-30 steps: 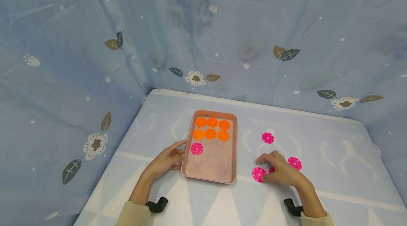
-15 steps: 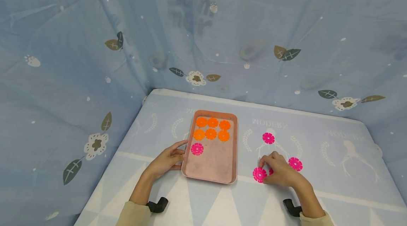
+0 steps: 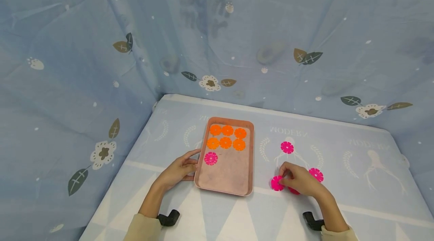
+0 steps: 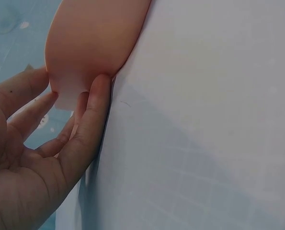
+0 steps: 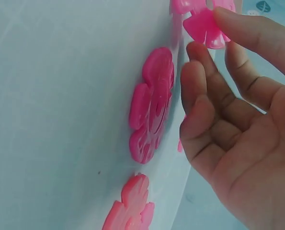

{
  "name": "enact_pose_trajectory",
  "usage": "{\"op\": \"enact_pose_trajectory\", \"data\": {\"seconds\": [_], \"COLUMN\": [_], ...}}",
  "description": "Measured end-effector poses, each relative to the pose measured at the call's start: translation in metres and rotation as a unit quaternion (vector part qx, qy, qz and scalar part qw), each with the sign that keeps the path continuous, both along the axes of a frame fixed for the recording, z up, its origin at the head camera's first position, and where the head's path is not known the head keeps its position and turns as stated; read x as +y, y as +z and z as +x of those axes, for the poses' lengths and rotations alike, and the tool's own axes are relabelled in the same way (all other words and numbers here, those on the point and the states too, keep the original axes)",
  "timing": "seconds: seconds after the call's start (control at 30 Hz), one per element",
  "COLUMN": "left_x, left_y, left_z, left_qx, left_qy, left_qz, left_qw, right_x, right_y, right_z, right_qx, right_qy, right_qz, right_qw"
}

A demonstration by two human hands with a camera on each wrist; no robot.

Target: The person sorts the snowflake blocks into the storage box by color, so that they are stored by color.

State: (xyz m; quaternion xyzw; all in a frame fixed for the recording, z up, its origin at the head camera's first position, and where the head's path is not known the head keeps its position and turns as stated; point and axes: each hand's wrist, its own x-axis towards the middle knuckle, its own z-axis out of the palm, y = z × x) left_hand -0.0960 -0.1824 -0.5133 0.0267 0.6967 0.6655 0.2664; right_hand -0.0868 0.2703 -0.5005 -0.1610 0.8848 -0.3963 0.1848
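Note:
My right hand [image 3: 300, 180] pinches a pink flower-shaped slotted disc [image 3: 276, 183] between thumb and fingertips. In the right wrist view that disc [image 5: 202, 28] is tilted up off the cloth. Another pink disc [image 3: 294, 191] lies partly hidden beneath the hand, and two more sit nearby, one farther back [image 3: 287, 147] and one to the right [image 3: 316, 175]. My left hand [image 3: 176, 171] touches the left side of a pink tray [image 3: 223, 177], its fingertips against the outer wall [image 4: 94, 43]. Several orange discs [image 3: 225, 143] form two rows in the tray, with a pink disc [image 3: 211, 158] below them.
A pale blue and white patterned cloth [image 3: 366, 195] covers the table. Blue printed curtains [image 3: 264, 37] rise behind it and along the left. Black angled pieces [image 3: 169, 218] stick out at both wrists.
My right hand has closed its thumb and fingers on the front-left pink disc and lifted its edge. The left hand and tray stay in place.

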Motion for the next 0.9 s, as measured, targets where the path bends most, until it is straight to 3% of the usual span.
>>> {"op": "enact_pose_trajectory", "data": {"seconds": [0.9], "left_x": [0.0000], "left_y": [0.0002], "left_z": [0.0001], "left_qx": [-0.004], "left_qy": [0.000], "left_qz": [-0.001], "left_qw": [1.0000], "right_x": [-0.0015], "right_y": [0.0068], "right_z": [-0.0014], "right_qx": [-0.022], "right_qy": [-0.013], "right_qz": [-0.050], "right_qw": [0.998]}}
